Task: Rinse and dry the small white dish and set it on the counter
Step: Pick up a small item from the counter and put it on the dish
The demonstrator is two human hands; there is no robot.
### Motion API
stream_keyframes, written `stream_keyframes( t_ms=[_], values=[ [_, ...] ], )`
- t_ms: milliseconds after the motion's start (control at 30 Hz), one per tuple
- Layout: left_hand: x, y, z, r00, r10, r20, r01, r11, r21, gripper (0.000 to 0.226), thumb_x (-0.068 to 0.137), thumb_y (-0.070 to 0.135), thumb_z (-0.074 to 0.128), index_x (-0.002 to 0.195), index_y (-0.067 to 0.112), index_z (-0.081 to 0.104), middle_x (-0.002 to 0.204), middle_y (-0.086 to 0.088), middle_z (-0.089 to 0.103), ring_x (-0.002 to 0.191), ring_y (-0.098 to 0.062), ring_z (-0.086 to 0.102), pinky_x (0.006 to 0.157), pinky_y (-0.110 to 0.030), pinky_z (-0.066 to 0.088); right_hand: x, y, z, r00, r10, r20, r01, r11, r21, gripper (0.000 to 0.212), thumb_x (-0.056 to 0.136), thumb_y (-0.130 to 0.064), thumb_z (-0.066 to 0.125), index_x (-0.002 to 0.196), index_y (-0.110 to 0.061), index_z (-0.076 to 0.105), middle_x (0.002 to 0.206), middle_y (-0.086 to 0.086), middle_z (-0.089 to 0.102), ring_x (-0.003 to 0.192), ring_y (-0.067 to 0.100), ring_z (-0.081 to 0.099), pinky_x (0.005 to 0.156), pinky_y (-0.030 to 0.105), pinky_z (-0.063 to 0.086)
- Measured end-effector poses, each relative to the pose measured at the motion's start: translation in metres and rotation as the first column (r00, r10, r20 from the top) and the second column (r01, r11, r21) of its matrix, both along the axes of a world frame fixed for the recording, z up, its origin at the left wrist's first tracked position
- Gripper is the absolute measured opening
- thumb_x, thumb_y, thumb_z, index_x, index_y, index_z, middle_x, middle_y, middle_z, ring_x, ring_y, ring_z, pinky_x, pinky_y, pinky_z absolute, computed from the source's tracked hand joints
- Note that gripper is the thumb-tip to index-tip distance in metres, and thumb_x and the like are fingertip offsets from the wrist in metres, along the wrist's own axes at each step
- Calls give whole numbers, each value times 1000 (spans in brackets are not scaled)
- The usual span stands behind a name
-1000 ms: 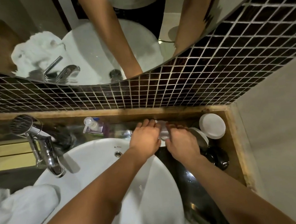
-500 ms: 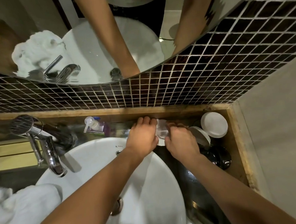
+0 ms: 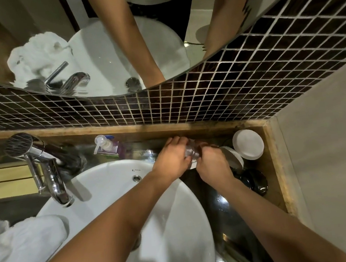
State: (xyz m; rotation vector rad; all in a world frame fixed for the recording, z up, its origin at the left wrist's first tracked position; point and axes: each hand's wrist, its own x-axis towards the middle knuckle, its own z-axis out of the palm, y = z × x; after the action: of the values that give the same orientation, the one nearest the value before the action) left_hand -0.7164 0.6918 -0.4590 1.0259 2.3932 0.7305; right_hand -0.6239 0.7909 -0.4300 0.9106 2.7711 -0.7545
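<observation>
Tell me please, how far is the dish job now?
Done: nothing I can confirm; the tap shows no water. In hand: both hands, left hand and right hand, hold a small clear object above the counter beside the basin. Left: drying; the towel lies aside.

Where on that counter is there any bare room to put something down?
The dark counter in front of the right hand, between the basin and the wooden edge, looks bare. The back right corner is crowded: a white lid, a white dish and a black bowl. Behind the basin stands a pump bottle.
</observation>
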Motion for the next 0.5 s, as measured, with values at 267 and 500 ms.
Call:
stream_keyframes(
  t_ms=[267,500],
  values=[
    [3,-3,2,999,-2,-47,3,1000,10,44,83,26,67,125,24,51,120,1,60,109,-23,58,86,-37,50,-4,-2,1,1000,-29,1,29,993,-112,17,92,-4,64,108,-9,67,104,8,70,97,24,66,87,34,55],
    [3,-4,8,1000,-1,30,1,1000,12,51,86,21,67,134,19,49,130,-5,54,116,-26,55,99,-40,47,-7,-8,-8,980,-196,-44,177,946,-273,22,91,-4,62,109,-15,65,99,-1,65,82,10,56,63,8,35]
  ],
)
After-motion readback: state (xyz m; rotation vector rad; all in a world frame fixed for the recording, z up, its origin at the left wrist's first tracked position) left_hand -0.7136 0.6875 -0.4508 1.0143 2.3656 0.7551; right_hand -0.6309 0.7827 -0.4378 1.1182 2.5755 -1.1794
